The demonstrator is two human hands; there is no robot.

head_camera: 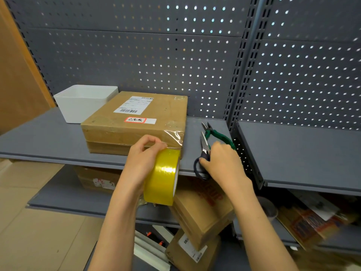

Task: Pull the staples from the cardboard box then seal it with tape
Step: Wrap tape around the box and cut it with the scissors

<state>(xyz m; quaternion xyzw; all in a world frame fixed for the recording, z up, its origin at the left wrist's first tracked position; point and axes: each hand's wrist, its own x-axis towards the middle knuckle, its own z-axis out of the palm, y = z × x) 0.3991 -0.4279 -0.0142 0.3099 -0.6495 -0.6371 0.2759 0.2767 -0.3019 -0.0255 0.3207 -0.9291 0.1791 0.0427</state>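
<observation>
Grey pegboard backs a grey shelf. The cardboard box lies flat on the shelf, flaps closed, shipping label on top, a white bin touching its far-left corner.

My left hand grasps the yellow tape roll, fingers curled over its upper edge and pressed against the box's near face. A clear strip of tape runs from the roll up and over the near right corner of the box; it looks wrinkled there. The roll hangs just off the shelf's near edge.

My right hand rests on the scissors, just right of the box. Fingers are at the dark handle loops, but I cannot tell whether they have closed round them. Blades point far, away from me, so the long axis runs near-to-far, roughly parallel to the box's right side. Green-handled pliers lie just beyond, touching or crossing the scissors.

Judgement: no staples visible from here; sealing is under way. The cut comes next. The taut strip lies left of the scissors, between roll and box corner. Right hand is the nearer one, and blades must swing left across the strip.
</observation>
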